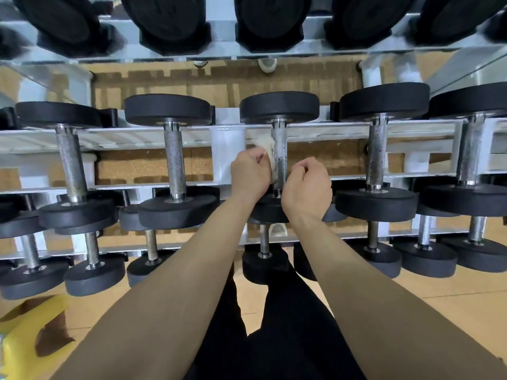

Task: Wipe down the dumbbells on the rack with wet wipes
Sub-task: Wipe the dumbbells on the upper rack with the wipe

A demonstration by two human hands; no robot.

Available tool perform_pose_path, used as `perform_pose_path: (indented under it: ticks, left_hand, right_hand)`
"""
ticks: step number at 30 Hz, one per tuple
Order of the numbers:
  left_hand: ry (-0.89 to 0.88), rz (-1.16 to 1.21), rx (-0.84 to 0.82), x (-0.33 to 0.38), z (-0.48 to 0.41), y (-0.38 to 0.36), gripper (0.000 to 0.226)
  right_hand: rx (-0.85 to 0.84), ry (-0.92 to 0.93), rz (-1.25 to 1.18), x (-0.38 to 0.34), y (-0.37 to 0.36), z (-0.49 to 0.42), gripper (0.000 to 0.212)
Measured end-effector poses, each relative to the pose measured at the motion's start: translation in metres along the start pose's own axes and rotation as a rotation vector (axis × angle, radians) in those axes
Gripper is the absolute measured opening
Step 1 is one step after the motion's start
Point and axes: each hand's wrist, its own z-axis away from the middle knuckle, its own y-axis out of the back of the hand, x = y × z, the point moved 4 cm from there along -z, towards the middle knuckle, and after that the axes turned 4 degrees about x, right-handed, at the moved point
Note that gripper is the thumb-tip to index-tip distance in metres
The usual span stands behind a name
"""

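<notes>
Several black dumbbells with knurled steel handles lie across the middle shelf of a white rack [170, 133]. The one in the centre [279, 111] has its handle [279, 154] between my two hands. My left hand [249, 174] pinches a crumpled white wet wipe [264, 144] against the left side of that handle. My right hand [307, 185] hovers just right of the handle with fingers curled and nothing seen in it; whether it touches the handle I cannot tell.
More dumbbells fill the shelf above [167, 20] and the lower shelf [93, 272]. A yellow packet [30, 327] lies on the wooden floor at the lower left. My legs in black trousers [274, 338] stand close to the rack.
</notes>
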Motion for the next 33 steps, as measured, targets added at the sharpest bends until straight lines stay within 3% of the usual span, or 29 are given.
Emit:
perform_pose_path:
  ticks: [4, 6, 13, 16, 24, 29, 33]
  left_hand:
    - [0.033, -0.234, -0.246, -0.017, 0.009, 0.002, 0.039]
    - [0.128, -0.072, -0.254, -0.014, 0.002, 0.000, 0.034]
    - [0.468, 0.614, 0.002, 0.016, -0.034, -0.023, 0.042]
    - [0.490, 0.710, -0.028, 0.005, -0.038, -0.029, 0.027]
    - [0.201, 0.201, -0.433, -0.016, -0.028, -0.014, 0.023]
    - [0.128, -0.282, -0.724, -0.012, -0.037, -0.010, 0.029]
    - [0.184, -0.259, -0.785, -0.011, -0.046, -0.010, 0.022]
  right_hand:
    - [0.024, 0.002, 0.017, -0.003, 0.000, 0.002, 0.029]
    - [0.031, -0.002, 0.022, -0.004, 0.000, 0.003, 0.030]
    - [0.035, -0.021, -0.004, 0.000, 0.001, 0.002, 0.027]
    - [0.032, -0.016, -0.014, 0.001, 0.001, 0.002, 0.026]
    - [0.027, -0.008, -0.015, 0.000, 0.002, 0.002, 0.028]
    - [0.018, -0.024, -0.002, -0.002, 0.003, 0.002, 0.029]
    - [0.015, -0.038, -0.001, -0.001, 0.003, 0.001, 0.025]
